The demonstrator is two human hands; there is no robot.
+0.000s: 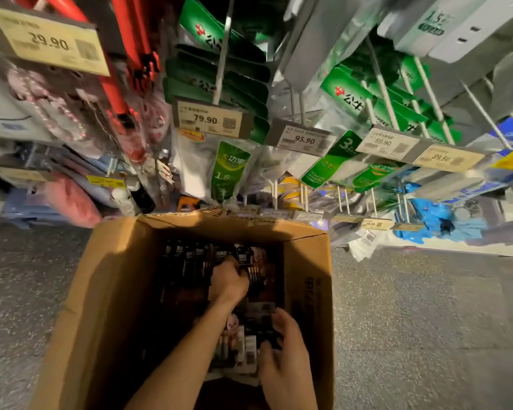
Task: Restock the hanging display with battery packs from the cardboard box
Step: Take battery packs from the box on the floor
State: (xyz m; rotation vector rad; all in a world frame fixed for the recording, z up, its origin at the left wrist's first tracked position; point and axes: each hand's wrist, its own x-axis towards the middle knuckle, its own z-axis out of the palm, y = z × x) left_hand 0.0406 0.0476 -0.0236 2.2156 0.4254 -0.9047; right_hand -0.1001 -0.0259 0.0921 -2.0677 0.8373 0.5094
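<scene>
Reaching deep into the open brown cardboard box [107, 291] on the speckled grey floor [427, 321], the left hand [230, 281] was closed around dark carded battery packs [190, 261] standing in a row. The right hand [285, 353] gripped a stack of similar packs [243, 344] nearer the body. Green-packaged goods [347, 93] hung on white display hooks [382, 87] above.

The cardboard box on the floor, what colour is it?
Plain tan-brown, with dark print on its right wall. The cardboard box shows best in the head view, the only one.

Dark battery packs [219, 261] — inside open cardboard box [107, 276]
</scene>
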